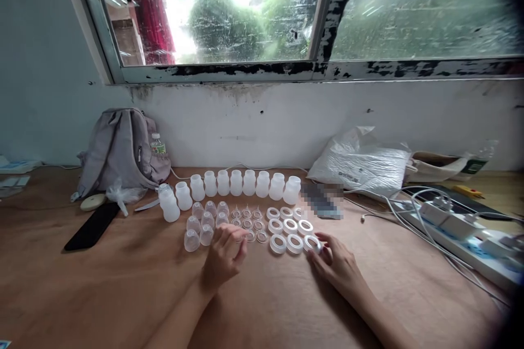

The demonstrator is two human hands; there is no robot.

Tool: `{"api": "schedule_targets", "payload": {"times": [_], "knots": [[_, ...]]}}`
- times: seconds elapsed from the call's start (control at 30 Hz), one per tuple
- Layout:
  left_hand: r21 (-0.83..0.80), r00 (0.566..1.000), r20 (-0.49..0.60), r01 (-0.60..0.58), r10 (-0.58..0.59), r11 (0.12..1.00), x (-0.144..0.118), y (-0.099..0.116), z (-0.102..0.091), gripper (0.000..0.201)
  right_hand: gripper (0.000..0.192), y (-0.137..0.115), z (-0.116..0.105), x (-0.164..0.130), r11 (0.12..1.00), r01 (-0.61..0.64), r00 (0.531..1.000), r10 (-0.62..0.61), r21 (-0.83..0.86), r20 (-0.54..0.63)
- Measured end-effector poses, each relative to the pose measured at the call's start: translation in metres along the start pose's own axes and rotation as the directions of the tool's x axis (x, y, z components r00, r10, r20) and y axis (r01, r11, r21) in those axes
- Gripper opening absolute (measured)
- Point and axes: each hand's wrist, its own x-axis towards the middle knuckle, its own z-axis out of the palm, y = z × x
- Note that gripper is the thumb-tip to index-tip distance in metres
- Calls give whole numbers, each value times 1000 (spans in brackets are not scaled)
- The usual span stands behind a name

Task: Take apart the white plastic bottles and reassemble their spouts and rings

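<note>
My right hand (333, 262) has its thumb and fingers around a white screw ring (312, 244), the front right one in a block of such rings (290, 225). My left hand (225, 253) is closed, its bent fingertips over the front left of the clear bottle nipples (246, 223); what it pinches, if anything, is hidden. Left of the nipples stand rows of clear dome caps (207, 218), some partly behind my left hand. Behind these, frosted baby bottles (236, 182) form a curved row, open necks up. The leftmost bottle (168, 204) stands nearest me, with something clear on its neck.
On the left are a black phone (92, 226), a round cream lid (93, 202), a grey backpack (123, 147) and a crumpled clear bag (125, 192). To the right lie a silver plastic bag (360, 161), white cables and a power strip (470, 234). A wall with a window rises behind.
</note>
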Motion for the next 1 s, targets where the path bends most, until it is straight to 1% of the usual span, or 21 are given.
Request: {"api": "schedule_targets", "payload": {"times": [0.07,0.1,0.17,0.23,0.3,0.37,0.43,0.47,0.5,0.57,0.6,0.67,0.7,0.73,0.77,0.8,0.87,0.9,0.93,0.97,1.0], "knots": [[75,991,-113,80,-72,994,4,-13,-16,24,33,-1,-1,0,1000,10,1000,-10,2,-21],[121,976,-184,140,-117,983,6,-22,-24,24,33,-2,-2,0,1000,18,999,-18,-1,-34],[182,922,-313,293,-227,939,8,-44,-42,26,32,-4,-3,0,1000,28,997,-29,-10,-68],[206,819,-453,481,-353,852,7,-70,-57,38,30,-6,-5,0,999,35,994,-36,-11,-102],[177,680,-553,660,-480,731,4,-96,-68,57,29,-7,-7,0,999,44,991,-45,-3,-126],[125,558,-553,789,-618,601,-2,-119,-74,71,27,-8,-8,0,998,59,989,-59,2,-136],[66,447,-458,879,-768,473,-9,-135,-75,76,26,-10,-8,0,997,74,988,-73,5,-138],[52,416,-401,900,-816,433,-12,-140,-75,73,26,-11,-9,-1,997,82,987,-80,7,-138],[44,400,-347,910,-848,412,-14,-143,-75,67,25,-11,-9,-1,996,90,987,-87,9,-138],[44,404,-284,912,-870,409,-17,-145,-75,54,24,-13,-11,-1,994,104,984,-100,20,-147],[43,405,-277,911,-871,410,-17,-144,-75,50,23,-14,-12,-1,994,109,983,-103,29,-152],[50,391,-308,917,-867,396,-15,-138,-78,49,21,-15,-13,-1,992,118,981,-108,52,-163],[56,394,-343,915,-853,400,-13,-133,-80,51,20,-17,-14,-1,990,125,979,-112,67,-170],[59,411,-374,905,-832,420,-10,-125,-82,51,19,-19,-15,-1,987,136,977,-119,87,-178],[63,448,-395,884,-802,463,-7,-116,-84,51,18,-23,-15,-1,982,150,974,-128,112,-187],[53,510,-390,844,-767,534,-3,-104,-85,49,17,-27,-16,0,976,164,972,-135,145,-190],[8,642,-274,746,-716,666,7,-76,-83,42,16,-41,-19,3,956,168,978,-131,242,-165],[-20,701,-154,703,-697,711,11,-61,-80,39,17,-50,-21,6,939,151,985,-117,310,-124],[-37,741,-13,670,-671,741,16,-45,-74,37,19,-60,-23,10,916,115,993,-94,385,-75],[-60,763,127,644,-634,763,20,-29,-67,36,22,-71,-26,15,882,57,998,-56,468,-16],[-90,771,267,617,-578,782,24,-15,-59,37,26,-81,-28,20,831,17,998,-47,556,40]]}}
